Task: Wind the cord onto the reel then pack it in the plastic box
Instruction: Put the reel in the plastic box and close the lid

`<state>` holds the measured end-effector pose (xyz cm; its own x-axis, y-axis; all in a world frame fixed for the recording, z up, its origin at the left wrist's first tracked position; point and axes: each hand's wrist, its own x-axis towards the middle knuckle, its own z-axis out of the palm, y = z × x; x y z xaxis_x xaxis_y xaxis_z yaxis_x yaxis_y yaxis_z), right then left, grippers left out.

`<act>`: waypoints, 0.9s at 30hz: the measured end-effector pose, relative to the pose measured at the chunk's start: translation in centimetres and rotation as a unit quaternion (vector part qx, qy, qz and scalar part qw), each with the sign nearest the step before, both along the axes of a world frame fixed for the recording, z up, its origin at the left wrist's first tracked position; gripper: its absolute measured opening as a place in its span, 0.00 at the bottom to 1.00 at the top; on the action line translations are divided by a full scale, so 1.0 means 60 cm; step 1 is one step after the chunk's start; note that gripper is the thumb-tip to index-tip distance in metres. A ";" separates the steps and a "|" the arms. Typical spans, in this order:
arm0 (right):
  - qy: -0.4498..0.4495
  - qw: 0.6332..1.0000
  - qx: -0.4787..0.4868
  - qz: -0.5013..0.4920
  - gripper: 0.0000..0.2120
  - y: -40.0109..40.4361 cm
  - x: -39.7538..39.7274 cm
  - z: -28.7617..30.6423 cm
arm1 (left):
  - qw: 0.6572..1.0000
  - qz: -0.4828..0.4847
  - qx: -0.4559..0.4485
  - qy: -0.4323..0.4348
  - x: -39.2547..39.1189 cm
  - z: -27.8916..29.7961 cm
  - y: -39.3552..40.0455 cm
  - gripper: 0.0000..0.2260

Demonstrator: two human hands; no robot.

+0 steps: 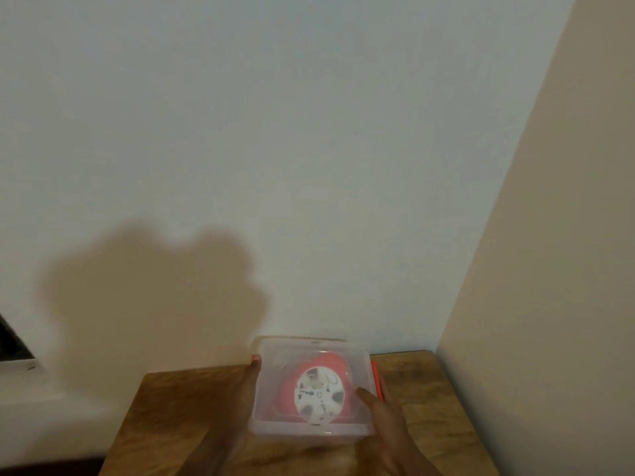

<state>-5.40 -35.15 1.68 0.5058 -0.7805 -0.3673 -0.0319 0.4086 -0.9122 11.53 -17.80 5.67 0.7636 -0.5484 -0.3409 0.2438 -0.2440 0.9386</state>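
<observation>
Pale wall [309, 132] fills most of the view; a soft shadow [154, 290] is cast on it at approx 9 o'clock from centre, and a dark framed edge [13, 341] is glimpsed at far left. Low in frame, a wooden table [178, 407] is seen at 6 o'clock.

Left hand [240, 403] is laid flat along the 9 o'clock side of the plastic box [309, 345], fingers extended and pressed to its wall, tips reaching the far corner; not curled, more a brace than a clench. The box is held w/ lid on, seemingly tilted toward the camera, its underside hidden, so whether it rests on the table cannot be told. Inside, the reel [318, 393] is visible thru the clear plastic: red body, white round label facing up, sitting approx central. Cord itself cannot be made out, blur too heavy.

Right hand [378, 417] is wrapped on the 3 o'clock side, thumb on top of the lid edge, other fingers hidden behind the wall next to a red-orange clip [376, 379]. Box is thus gripped from both sides.

Packing looks nearly done. For a clean finish, even pressure should be kept on both sides, the lid pressed down at each corner, and the clip checked as latched before the box is set flat.
</observation>
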 end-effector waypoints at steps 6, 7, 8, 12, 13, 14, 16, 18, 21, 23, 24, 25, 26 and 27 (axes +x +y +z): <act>0.031 0.996 -0.079 -0.016 0.16 -0.132 -0.060 0.036 | 0.991 -0.033 -0.103 0.084 -0.044 0.028 -0.121 0.21; 0.031 0.996 -0.086 -0.014 0.17 -0.153 -0.072 0.042 | 0.990 -0.043 -0.108 0.085 -0.048 0.026 -0.141 0.20; 0.026 0.996 -0.084 -0.015 0.19 -0.172 -0.083 0.046 | 0.988 -0.051 -0.112 0.088 -0.054 0.025 -0.161 0.18; 0.028 0.996 -0.081 -0.020 0.21 -0.238 -0.123 0.049 | 0.985 -0.069 -0.111 0.110 -0.081 0.018 -0.233 0.14; 0.033 0.996 -0.082 -0.019 0.21 -0.253 -0.130 0.049 | 0.986 -0.066 -0.104 0.110 -0.088 0.014 -0.249 0.13; 0.040 0.996 -0.084 -0.014 0.22 -0.264 -0.134 0.049 | 0.987 -0.060 -0.096 0.113 -0.094 0.009 -0.261 0.13; 0.058 0.994 -0.090 0.000 0.22 -0.288 -0.140 0.046 | 0.989 -0.041 -0.075 0.121 -0.106 -0.003 -0.288 0.14; 0.085 0.992 -0.098 0.015 0.22 -0.306 -0.141 0.042 | 0.989 -0.018 -0.062 0.133 -0.116 -0.013 -0.308 0.16; 0.107 0.989 -0.093 0.031 0.22 -0.326 -0.140 0.029 | 0.988 -0.003 -0.053 0.147 -0.124 -0.026 -0.325 0.18; 0.125 0.987 -0.089 0.038 0.22 -0.338 -0.136 0.020 | 0.988 0.011 -0.043 0.150 -0.124 -0.038 -0.335 0.18; 0.134 0.986 -0.087 0.039 0.22 -0.341 -0.134 0.018 | 0.988 0.016 -0.037 0.147 -0.122 -0.044 -0.339 0.18; 0.140 0.986 -0.084 0.038 0.23 -0.344 -0.132 0.015 | 0.989 0.021 -0.033 0.143 -0.121 -0.051 -0.344 0.17; 0.140 0.986 -0.081 0.035 0.23 -0.349 -0.130 0.012 | 0.990 0.025 -0.032 0.138 -0.120 -0.058 -0.349 0.17; 0.137 0.987 -0.076 0.032 0.23 -0.352 -0.130 0.008 | 0.990 0.026 -0.033 0.136 -0.120 -0.063 -0.352 0.16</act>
